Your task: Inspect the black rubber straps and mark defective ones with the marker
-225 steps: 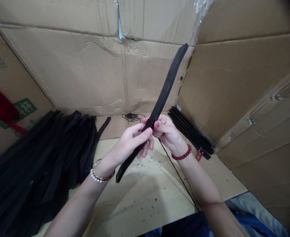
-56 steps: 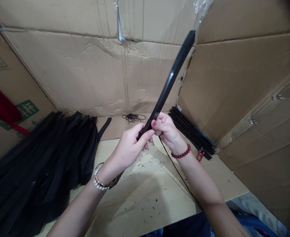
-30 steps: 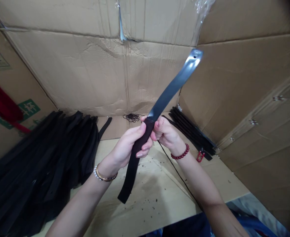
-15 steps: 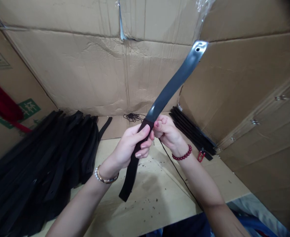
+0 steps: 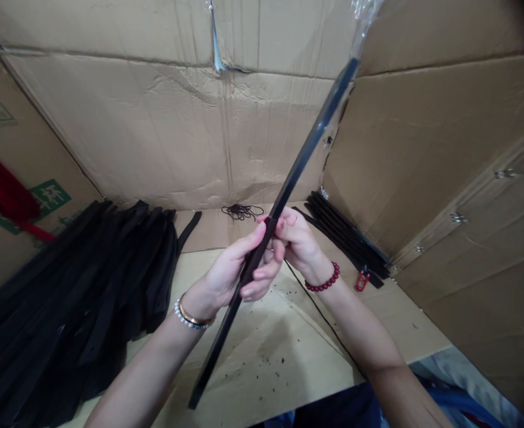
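A long dark strip [image 5: 304,154] runs diagonally across the middle, seen nearly edge-on, its upper part glossy and its lower part matt black. Around its lower half are the fingers of my left hand [image 5: 239,267], which is closed on it. My right hand [image 5: 301,241] is pinched at the strip's middle, just right of my left thumb, where the glossy and matt parts meet. A thin black cord [image 5: 319,309] trails from near my right hand down toward the table's front edge. Some of my right fingertips are hidden.
Many black strips [image 5: 87,297] are heaped at the left. More strips [image 5: 346,232] lie at the right, beside a small red tool [image 5: 361,279]. A tangle of black cord [image 5: 242,211] rests at the back. Cardboard walls [image 5: 163,131] surround the table [image 5: 270,380], which has dark crumbs.
The strip has turned from its broad face to its narrow edge, and its lower end has swung down and left. My left fingers have shifted around it.
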Tool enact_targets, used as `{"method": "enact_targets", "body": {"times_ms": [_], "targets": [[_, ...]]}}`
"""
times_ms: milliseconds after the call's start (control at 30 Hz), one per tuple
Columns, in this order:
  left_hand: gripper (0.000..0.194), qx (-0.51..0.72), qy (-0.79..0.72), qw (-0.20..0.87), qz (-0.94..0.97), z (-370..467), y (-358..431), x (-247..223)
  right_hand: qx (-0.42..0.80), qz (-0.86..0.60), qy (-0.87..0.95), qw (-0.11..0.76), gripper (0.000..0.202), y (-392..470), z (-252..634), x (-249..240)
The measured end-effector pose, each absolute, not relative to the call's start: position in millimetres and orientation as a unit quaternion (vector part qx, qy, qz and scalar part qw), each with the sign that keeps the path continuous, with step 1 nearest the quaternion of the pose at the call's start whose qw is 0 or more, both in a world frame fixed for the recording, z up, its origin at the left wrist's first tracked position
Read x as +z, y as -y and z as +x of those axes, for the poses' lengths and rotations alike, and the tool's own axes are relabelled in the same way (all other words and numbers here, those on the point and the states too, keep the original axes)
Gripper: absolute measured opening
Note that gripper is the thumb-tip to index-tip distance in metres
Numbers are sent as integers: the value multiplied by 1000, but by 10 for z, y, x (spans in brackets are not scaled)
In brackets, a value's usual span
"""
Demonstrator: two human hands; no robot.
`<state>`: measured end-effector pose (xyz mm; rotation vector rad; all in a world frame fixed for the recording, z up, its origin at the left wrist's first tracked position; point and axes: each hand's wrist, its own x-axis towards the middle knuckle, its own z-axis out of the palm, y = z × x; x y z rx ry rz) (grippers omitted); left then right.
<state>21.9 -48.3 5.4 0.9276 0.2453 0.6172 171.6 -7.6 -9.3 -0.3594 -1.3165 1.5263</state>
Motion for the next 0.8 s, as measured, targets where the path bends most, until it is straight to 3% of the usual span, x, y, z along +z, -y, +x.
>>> {"method": "enact_targets", "body": {"times_ms": [133,233,300,533,800], "targets": [[38,447,-257,665,540,271,454,44,557,-211,527,607,40,87,1733,0],[31,524,-297,531,596,280,439,34,525,-226,535,622,37,90,1753,39],[33,521,-284,533,604,273,459,43,541,-209,538,612,37,82,1766,28],[46,350,-205,733,546,169,529,112,657,-138,569,475,54,19,1774,-133],[36,518,-302,502,623,273,458,23,588,-200,536,571,39,12,1751,-43]]}}
